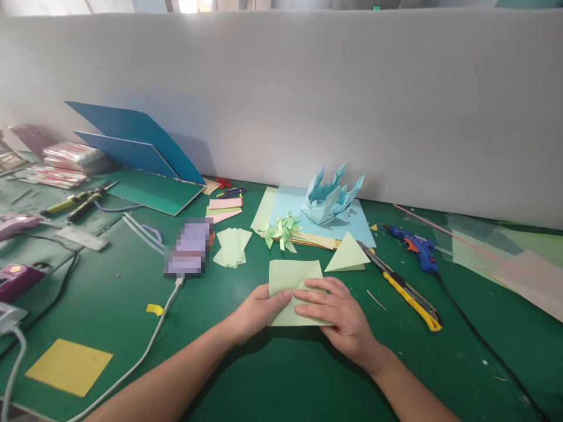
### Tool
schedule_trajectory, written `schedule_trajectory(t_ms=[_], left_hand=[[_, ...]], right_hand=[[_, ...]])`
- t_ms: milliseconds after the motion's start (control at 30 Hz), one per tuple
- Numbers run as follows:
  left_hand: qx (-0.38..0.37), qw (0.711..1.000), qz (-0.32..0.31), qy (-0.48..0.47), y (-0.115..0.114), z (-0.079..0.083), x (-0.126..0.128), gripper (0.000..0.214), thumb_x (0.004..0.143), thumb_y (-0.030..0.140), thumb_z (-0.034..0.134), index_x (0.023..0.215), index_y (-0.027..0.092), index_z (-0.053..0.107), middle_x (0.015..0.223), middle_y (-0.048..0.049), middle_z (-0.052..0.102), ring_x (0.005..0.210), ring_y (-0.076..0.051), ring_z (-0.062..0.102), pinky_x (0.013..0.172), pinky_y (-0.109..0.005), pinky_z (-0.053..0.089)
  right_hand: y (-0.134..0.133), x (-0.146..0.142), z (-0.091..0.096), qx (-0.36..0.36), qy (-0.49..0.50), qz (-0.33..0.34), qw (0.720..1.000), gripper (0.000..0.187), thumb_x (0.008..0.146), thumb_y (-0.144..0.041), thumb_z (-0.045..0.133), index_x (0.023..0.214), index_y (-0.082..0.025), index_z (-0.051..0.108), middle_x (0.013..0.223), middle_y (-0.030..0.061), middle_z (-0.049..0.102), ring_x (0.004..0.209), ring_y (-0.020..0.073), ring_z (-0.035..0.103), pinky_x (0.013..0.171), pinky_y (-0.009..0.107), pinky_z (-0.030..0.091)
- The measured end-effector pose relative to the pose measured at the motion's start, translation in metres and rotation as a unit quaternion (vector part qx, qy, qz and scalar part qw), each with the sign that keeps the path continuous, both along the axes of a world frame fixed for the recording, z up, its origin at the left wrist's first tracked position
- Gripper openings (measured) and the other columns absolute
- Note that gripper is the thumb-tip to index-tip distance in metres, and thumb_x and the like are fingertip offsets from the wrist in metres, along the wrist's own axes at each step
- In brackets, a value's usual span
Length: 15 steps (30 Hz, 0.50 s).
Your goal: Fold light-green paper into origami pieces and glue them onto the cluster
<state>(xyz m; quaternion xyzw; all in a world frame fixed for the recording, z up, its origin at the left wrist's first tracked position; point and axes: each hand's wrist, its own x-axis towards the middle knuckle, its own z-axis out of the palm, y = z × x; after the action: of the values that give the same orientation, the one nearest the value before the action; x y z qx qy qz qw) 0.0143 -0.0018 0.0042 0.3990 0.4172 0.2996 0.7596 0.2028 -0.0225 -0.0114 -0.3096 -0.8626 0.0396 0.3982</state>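
Note:
A pale green square of paper [291, 280] lies on the green table [264, 375] right in front of me, partly folded. My left hand [257, 310] pinches its left edge, thumb on top. My right hand [336, 313] lies flat on the sheet's right half, fingers stretched out and pressing it down. A folded pale green triangle [347, 255] lies just beyond the sheet, to the right.
A yellow utility knife [407, 293] and a blue glue gun [417, 246] lie to the right. A light blue origami piece [332, 196] sits on coloured sheets near the white partition. Small green paper flowers [281, 231], cut green slips [231, 246], a blurred phone [189, 246] on a cable, pliers [81, 202] and a yellow square [68, 366] lie to the left.

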Motion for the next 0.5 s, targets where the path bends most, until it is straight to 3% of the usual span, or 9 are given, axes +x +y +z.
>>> schedule_trajectory(t_ms=[133,333,500], left_hand=[[-0.039,0.998,0.018,-0.037,-0.003,0.002,0.001,0.047,0.061,0.043,0.077,0.096,0.012,0.07,0.084,-0.0081,0.073,0.071,-0.018,0.063,0.067,-0.027,0.045],[-0.098,0.992,-0.006,-0.076,0.001,0.009,-0.001,0.04,0.063,0.033,0.077,0.095,0.01,0.07,0.088,-0.0118,0.073,0.078,-0.021,0.066,0.074,-0.03,0.046],[-0.115,0.989,-0.026,-0.092,0.011,0.008,-0.007,0.033,0.064,0.03,0.076,0.09,0.012,0.07,0.084,-0.009,0.073,0.074,-0.02,0.064,0.073,-0.03,0.045]], right_hand=[[0.0,0.002,-0.001,-0.001,-0.005,-0.004,1.0,0.039,0.08,0.0,0.041,0.099,-0.025,0.063,0.109,-0.0002,0.07,0.111,0.0165,0.054,0.089,0.035,0.038],[0.0,0.005,-0.002,-0.007,-0.002,-0.014,1.0,0.041,0.079,-0.003,0.041,0.106,-0.026,0.062,0.111,0.0002,0.069,0.111,0.0174,0.055,0.087,0.036,0.039],[-0.001,0.003,0.0,-0.035,-0.03,0.028,0.999,0.043,0.077,-0.001,0.04,0.104,-0.026,0.063,0.112,-0.0004,0.068,0.112,0.0181,0.054,0.087,0.037,0.04]])
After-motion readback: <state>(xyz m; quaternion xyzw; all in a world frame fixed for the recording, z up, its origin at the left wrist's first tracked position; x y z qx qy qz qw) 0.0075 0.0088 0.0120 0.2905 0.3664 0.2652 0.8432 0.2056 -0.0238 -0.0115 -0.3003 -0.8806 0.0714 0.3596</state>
